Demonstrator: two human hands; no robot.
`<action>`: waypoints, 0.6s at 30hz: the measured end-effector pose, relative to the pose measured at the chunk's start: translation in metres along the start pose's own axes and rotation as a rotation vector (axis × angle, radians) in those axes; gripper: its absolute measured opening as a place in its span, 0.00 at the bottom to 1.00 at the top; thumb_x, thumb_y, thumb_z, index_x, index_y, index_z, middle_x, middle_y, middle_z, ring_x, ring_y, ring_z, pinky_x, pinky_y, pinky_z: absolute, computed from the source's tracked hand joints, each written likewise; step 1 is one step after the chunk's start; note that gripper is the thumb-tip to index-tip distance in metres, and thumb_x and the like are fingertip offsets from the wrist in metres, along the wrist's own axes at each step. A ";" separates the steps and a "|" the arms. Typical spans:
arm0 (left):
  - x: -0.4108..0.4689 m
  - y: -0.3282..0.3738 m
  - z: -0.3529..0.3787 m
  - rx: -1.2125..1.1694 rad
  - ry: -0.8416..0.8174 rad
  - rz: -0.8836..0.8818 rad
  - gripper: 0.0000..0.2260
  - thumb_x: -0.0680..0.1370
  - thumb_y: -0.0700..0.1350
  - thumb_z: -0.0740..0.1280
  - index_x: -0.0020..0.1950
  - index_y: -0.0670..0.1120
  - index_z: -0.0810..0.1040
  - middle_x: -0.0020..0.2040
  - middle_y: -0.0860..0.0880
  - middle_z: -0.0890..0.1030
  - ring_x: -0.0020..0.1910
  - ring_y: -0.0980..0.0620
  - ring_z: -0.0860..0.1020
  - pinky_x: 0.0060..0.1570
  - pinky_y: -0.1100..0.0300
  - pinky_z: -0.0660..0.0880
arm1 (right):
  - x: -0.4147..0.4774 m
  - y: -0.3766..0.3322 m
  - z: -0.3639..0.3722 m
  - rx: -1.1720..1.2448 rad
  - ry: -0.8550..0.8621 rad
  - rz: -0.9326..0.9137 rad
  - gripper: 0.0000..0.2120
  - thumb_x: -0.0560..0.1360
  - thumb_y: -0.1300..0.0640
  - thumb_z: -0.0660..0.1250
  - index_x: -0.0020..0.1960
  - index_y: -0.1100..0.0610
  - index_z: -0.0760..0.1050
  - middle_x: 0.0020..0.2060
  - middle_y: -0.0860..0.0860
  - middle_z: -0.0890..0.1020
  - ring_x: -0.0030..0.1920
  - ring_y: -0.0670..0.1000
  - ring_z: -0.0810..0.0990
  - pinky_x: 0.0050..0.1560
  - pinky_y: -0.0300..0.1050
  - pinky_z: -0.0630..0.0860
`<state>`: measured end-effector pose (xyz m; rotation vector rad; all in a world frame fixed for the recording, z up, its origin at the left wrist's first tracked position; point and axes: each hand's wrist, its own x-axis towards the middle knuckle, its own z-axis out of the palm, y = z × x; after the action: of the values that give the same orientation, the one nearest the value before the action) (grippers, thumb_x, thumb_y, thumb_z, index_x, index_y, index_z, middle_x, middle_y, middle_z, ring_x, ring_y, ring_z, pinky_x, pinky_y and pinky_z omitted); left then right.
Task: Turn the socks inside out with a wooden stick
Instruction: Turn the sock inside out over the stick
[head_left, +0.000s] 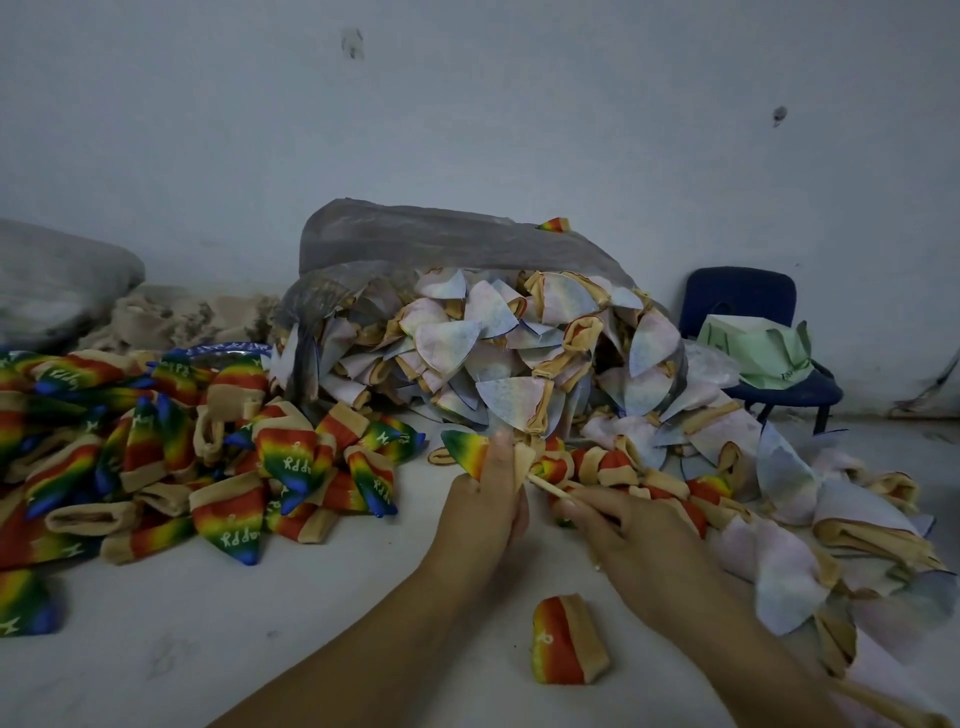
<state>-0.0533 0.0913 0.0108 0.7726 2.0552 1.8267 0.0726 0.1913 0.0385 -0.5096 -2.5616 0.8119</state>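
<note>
Near the middle of a pale floor (322, 623), a rainbow sock (462, 451) is gripped in the left hand (483, 504), whose fingers are curled round it. A wooden stick (550, 488) is pinched in the right hand (639, 545), with its tip pointed into the sock's tan cuff. The hands are held close together, each clamped on its own thing. At the left, a large pile of bright rainbow socks (156, 467) is spread out; these are judged to be already turned. One more turned sock (569, 642) is lying nearest the viewer. Farther off and to the right, many pale, faded-looking socks (493, 353) are spilled from a plastic bag (415, 239). These appear not yet turned, so much work is judged to be left.
</note>
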 end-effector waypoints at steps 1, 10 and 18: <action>0.000 0.002 0.002 -0.019 0.028 -0.010 0.37 0.77 0.69 0.45 0.17 0.48 0.66 0.19 0.51 0.68 0.19 0.58 0.69 0.26 0.70 0.68 | 0.000 -0.004 0.006 0.077 0.028 0.035 0.10 0.78 0.43 0.58 0.44 0.40 0.77 0.38 0.41 0.80 0.40 0.41 0.77 0.44 0.44 0.75; 0.003 -0.011 0.000 0.056 0.060 0.010 0.37 0.74 0.72 0.42 0.19 0.49 0.70 0.23 0.50 0.74 0.22 0.60 0.72 0.35 0.61 0.66 | 0.000 -0.001 0.006 -0.087 -0.002 0.016 0.12 0.79 0.42 0.56 0.43 0.43 0.75 0.33 0.43 0.78 0.36 0.41 0.75 0.35 0.40 0.71; -0.001 -0.006 -0.003 0.000 0.006 0.078 0.32 0.75 0.70 0.46 0.22 0.50 0.70 0.25 0.51 0.72 0.24 0.59 0.70 0.30 0.72 0.67 | 0.001 0.004 -0.007 -0.252 0.067 0.034 0.13 0.80 0.43 0.56 0.37 0.37 0.70 0.26 0.40 0.73 0.31 0.38 0.72 0.30 0.34 0.58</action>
<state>-0.0559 0.0878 0.0054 0.8592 2.0555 1.8721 0.0757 0.1982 0.0411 -0.6459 -2.6123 0.4752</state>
